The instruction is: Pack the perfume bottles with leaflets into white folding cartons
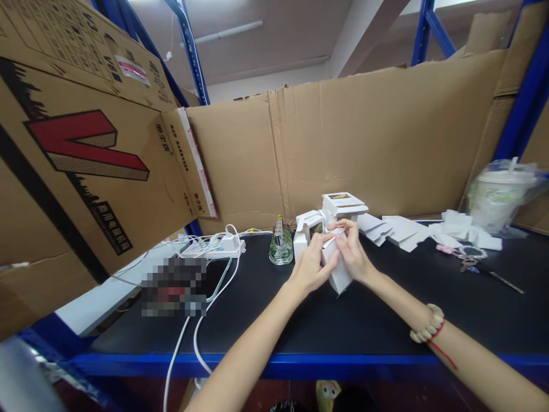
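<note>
Both my hands are closed around a small white cardboard box (340, 273) over the black tabletop, its lower corner tilted toward me. My left hand (315, 260) grips its left side, thumb lying across the front. On the right side and top edge, my right hand (352, 252) presses with its fingers near the flap. Just behind stand more white boxes (343, 201), one with a dark label on top. Left of them are glass bottles (281, 249) with green in the base and gold at the top. The box's far side is hidden by my fingers.
White paper pieces (405, 232) lie right of the boxes, near keys (469, 264) and a bagged drink cup (501, 194). A power strip (227, 247), white cables and a phone (218, 277) are on the left. Cardboard (364, 137) walls the back.
</note>
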{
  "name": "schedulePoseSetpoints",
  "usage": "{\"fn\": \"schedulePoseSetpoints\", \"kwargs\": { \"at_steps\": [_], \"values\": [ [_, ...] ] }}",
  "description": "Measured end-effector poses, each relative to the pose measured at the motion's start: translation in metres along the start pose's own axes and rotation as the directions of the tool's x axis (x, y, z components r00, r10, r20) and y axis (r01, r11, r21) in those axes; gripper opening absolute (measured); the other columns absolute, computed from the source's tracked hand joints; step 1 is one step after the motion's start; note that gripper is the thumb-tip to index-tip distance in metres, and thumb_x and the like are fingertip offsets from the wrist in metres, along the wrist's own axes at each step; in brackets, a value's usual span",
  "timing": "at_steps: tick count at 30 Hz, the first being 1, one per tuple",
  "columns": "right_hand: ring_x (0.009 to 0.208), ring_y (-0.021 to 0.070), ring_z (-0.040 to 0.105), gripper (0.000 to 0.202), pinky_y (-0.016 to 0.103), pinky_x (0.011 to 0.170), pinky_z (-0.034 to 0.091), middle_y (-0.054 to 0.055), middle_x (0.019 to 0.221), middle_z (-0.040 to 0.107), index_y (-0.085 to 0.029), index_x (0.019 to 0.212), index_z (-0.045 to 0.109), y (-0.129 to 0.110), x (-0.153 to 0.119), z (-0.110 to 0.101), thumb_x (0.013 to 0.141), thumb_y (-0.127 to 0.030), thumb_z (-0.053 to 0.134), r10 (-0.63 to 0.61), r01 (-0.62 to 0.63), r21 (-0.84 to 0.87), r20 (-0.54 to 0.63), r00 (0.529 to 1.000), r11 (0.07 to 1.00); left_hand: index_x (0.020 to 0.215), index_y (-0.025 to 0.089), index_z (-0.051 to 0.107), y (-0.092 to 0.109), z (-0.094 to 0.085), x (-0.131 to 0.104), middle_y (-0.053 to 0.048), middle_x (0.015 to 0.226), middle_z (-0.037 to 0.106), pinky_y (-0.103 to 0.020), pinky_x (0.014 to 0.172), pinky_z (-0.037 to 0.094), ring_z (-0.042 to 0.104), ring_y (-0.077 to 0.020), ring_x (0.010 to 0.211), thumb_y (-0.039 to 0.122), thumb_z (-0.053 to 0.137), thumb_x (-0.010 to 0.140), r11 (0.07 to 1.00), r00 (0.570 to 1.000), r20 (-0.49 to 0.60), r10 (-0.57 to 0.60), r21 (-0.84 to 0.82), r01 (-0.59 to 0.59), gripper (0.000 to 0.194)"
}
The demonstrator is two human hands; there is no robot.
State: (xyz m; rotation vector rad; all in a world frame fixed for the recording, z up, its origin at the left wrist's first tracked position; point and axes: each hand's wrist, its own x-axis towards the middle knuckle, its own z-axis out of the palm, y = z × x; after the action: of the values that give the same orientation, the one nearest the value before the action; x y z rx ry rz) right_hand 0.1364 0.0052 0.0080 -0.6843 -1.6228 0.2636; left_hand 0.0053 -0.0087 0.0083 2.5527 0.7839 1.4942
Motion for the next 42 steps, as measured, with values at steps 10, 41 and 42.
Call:
{"fn": "schedulePoseSetpoints", "kwargs": {
  "at_steps": [10, 41, 42],
  "values": [
    [0.094, 0.022, 0.055, 0.025, 0.042, 0.085, 0.044, 0.007, 0.094, 0.055, -0.024, 0.099, 0.038, -0.004, 0.0, -0.002, 0.083, -0.043, 0.038, -0.004, 0.005, -0.053, 0.03, 1.0, 0.999, 0.102, 0.019, 0.05, -0.003, 0.002, 0.0, -0.004, 0.087, 0.059, -0.026, 0.061, 0.048, 0.058, -0.0155, 0.072, 0.031, 0.042, 0.084, 0.998, 0.998, -0.067, -0.001, 0.06, 0.005, 0.022],
    [0.041, 0.0138, 0.041, 0.051, 0.03, 0.044, 0.04, -0.001, 0.04, 0.039, -0.023, 0.043, 0.039, -0.026, 0.013, -0.012, 0.08, -0.058, 0.033, 0.186, -0.165, 0.115, -0.204, 0.961, 0.98, 0.122, 0.019, 0.033, 0.001, -0.002, 0.006, -0.009, 0.099, 0.061, -0.028, 0.075, 0.053, 0.061, -0.0166, 0.094, 0.014, 0.054, 0.079, 0.878, 0.72, -0.523, 0.455, 0.397, -0.267, 0.048],
    [0.037, 0.014, 0.04, 0.054, 0.029, 0.04, 0.038, -0.001, 0.036, 0.037, -0.023, 0.043, 0.041, -0.025, 0.012, -0.011, 0.079, -0.062, 0.029, 0.269, -0.248, 0.183, -0.098, 0.958, 0.951, 0.121, 0.019, 0.034, 0.001, -0.003, 0.006, -0.009, 0.1, 0.06, -0.028, 0.077, 0.052, 0.06, -0.0165, 0.096, 0.012, 0.053, 0.079, 0.868, 0.72, -0.506, 0.474, 0.406, -0.286, 0.046]
  ]
}}
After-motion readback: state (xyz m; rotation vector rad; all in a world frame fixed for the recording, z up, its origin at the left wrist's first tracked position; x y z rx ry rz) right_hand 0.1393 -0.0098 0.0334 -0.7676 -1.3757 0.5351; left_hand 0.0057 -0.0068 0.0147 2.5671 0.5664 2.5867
